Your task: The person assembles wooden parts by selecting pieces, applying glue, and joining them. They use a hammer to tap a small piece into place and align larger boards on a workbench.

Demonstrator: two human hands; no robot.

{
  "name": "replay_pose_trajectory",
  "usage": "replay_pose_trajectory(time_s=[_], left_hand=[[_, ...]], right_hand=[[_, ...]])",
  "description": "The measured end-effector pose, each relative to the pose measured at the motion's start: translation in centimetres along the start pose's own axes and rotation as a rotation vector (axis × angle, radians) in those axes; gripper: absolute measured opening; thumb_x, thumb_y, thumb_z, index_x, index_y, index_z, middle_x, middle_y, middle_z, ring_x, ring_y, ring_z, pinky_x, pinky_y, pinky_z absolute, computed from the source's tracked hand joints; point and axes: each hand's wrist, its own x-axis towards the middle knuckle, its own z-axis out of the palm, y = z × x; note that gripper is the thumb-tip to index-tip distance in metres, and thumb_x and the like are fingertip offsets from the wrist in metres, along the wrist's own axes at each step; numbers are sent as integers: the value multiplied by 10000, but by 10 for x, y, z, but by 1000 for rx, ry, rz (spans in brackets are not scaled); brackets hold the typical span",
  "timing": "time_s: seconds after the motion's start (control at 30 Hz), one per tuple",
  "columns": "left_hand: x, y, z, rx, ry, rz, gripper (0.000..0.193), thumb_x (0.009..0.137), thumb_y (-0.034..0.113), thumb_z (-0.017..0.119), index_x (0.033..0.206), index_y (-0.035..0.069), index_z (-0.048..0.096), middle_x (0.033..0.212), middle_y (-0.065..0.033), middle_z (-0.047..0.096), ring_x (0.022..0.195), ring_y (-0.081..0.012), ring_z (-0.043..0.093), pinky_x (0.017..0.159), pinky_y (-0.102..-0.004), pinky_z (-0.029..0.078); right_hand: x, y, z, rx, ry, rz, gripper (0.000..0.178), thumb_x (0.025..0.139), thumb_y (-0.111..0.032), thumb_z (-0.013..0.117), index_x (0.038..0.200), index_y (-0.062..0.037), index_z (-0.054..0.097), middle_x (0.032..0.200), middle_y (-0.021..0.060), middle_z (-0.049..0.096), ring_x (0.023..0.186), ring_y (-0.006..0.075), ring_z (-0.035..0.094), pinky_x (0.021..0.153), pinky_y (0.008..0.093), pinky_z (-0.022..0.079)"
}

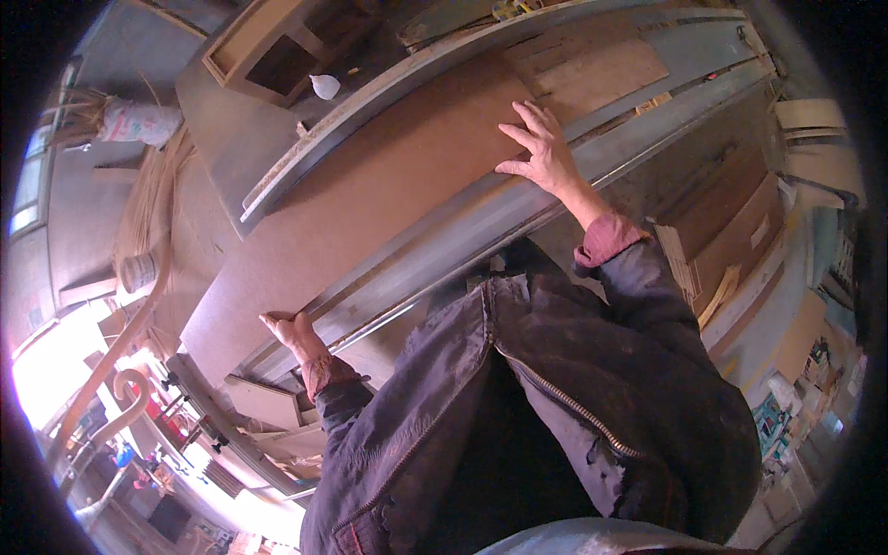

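Note:
A large, smooth brown board (370, 185) lies slantwise across a long machine bed, reaching from the lower left toward the upper right. At its near edge, toward the left end, my left hand (294, 335) grips the board with its fingers bent; part of the fingers is hard to make out. Farther right, my right hand (544, 155) is spread open, fingers apart, over the board's right end near the metal edge. Another brown sheet (601, 79) lies beyond the right hand.
A long straight rail (370, 97) runs along the board's far side. Nearer me is a grey metal track (407, 277). A wooden box frame (264, 55) and a small white object (325, 86) sit behind the rail. A curved hose (116, 342) hangs left; stacked panels (740, 227) stand right.

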Motion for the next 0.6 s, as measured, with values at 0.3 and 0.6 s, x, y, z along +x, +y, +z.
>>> replay_pose_trajectory(time_s=[0.3, 0.6], left_hand=[[16, -7, -22, -877, -28, -761, 339, 1050, 382, 692, 1108, 48, 686, 1070, -123, 729, 884, -228, 728, 751, -306, 615], [2, 61, -25, -264, -377, -815, 461, 1032, 442, 703, 1086, -16, 683, 850, -163, 744, 700, -245, 742, 619, -343, 623]], right_hand=[[4, 0, -2, 5, -1, -7, 721, 713, -484, 918, 1309, -118, 740, 1595, 169, 492, 1477, 399, 446, 1241, 584, 327], [5, 7, 2, 92, 31, -22, 717, 688, -439, 937, 1308, -132, 748, 1610, 137, 487, 1481, 381, 445, 1246, 570, 327]])
